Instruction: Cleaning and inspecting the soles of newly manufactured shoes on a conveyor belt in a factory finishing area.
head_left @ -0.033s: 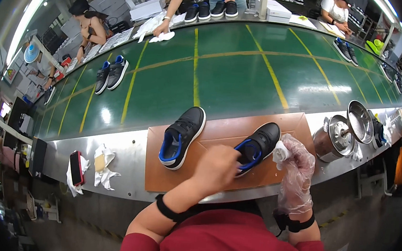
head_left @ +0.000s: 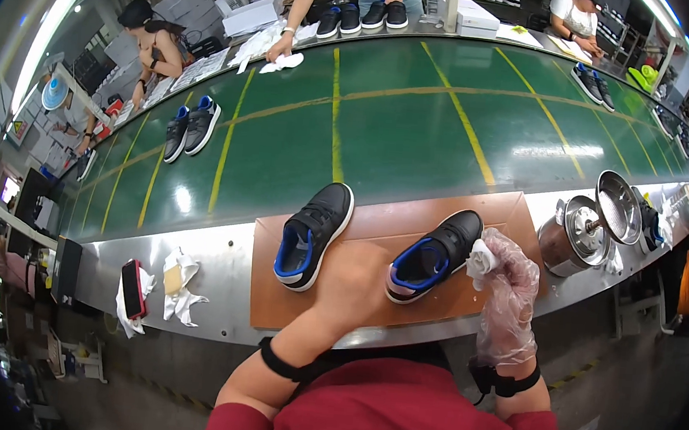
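Two black shoes with blue linings lie on a brown board (head_left: 287, 312): the left shoe (head_left: 315, 230) and the right shoe (head_left: 438, 252). Between them is my left hand (head_left: 353, 280), bare and blurred by motion, beside the heel of the left shoe; its fingers cannot be made out. My right hand (head_left: 511, 283) wears a clear plastic glove and pinches a crumpled white cloth (head_left: 482, 261), close to the toe side of the right shoe.
A metal pot (head_left: 576, 239) with a raised dish stands right of the board. Leftward lie a red-edged phone (head_left: 134, 288) and a tan block (head_left: 172, 279) on white cloths. Beyond runs a green conveyor (head_left: 276, 152) carrying shoe pairs (head_left: 192, 126); a co-worker's hand (head_left: 280, 48) touches white material.
My left hand has moved left, from the heel opening of the right shoe to the gap between the shoes. My right hand with the cloth has stayed in place.
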Demonstrator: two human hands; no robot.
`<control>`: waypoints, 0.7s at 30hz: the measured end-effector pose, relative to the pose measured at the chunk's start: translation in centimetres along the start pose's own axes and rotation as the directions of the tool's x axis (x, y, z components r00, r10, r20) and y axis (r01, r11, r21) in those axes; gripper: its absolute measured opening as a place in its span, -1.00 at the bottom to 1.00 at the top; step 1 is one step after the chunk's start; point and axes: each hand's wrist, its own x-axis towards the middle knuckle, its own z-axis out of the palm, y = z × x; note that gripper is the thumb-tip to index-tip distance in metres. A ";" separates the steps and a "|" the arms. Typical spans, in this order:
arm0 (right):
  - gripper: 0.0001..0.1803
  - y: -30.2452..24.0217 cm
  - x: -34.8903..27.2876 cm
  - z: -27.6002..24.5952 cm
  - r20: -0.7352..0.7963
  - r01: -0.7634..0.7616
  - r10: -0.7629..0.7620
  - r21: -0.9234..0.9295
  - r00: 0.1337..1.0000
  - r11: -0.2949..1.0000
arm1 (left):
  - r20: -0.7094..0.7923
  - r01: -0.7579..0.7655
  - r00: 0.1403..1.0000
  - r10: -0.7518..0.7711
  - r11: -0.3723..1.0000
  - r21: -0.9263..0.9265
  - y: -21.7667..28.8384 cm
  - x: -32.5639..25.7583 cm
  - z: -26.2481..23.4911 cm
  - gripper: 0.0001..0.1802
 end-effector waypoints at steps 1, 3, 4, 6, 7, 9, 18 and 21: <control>-0.57 -0.2 0.1 0.6 -0.003 -0.082 0.083 0.055 0.997 0.995 | -0.043 0.118 0.993 -0.113 0.979 0.168 -1.1 -0.8 -1.3 -0.53; -0.58 -0.3 0.4 1.7 -0.011 -0.158 0.160 0.114 0.987 0.981 | -0.101 0.226 0.974 -0.204 0.919 0.324 -2.6 -2.3 -2.2 -0.49; -0.60 -0.4 0.4 2.2 0.005 -0.200 0.201 0.140 0.980 0.970 | 0.028 0.385 0.902 -0.431 0.833 0.397 -3.0 -2.8 -2.0 -0.39; -0.62 -0.5 0.5 3.2 0.011 -0.231 0.233 0.162 0.972 0.959 | 0.137 0.501 0.768 -0.626 0.719 0.481 -4.1 -3.3 -1.9 -0.30; -0.63 -0.3 0.5 3.7 0.075 -0.233 0.223 0.173 0.972 0.957 | 0.132 0.575 0.716 -0.685 0.686 0.446 -4.4 -2.9 -2.1 -0.24; -0.65 -0.1 0.8 4.1 0.152 -0.175 0.150 0.169 0.977 0.970 | 0.152 0.788 0.502 -0.851 0.523 0.325 -5.0 -0.8 -3.7 -0.21; -0.60 -1.0 2.1 11.8 0.454 0.655 -0.551 -0.103 0.701 0.748 | 0.515 0.314 0.560 -0.649 -0.409 -0.857 -8.1 -3.9 -4.8 -0.63; -0.58 -1.1 -0.9 15.3 0.833 0.828 -0.430 -0.058 0.348 0.558 | 0.597 0.348 0.543 -0.591 -0.489 -0.800 -7.8 -4.8 -4.7 -0.62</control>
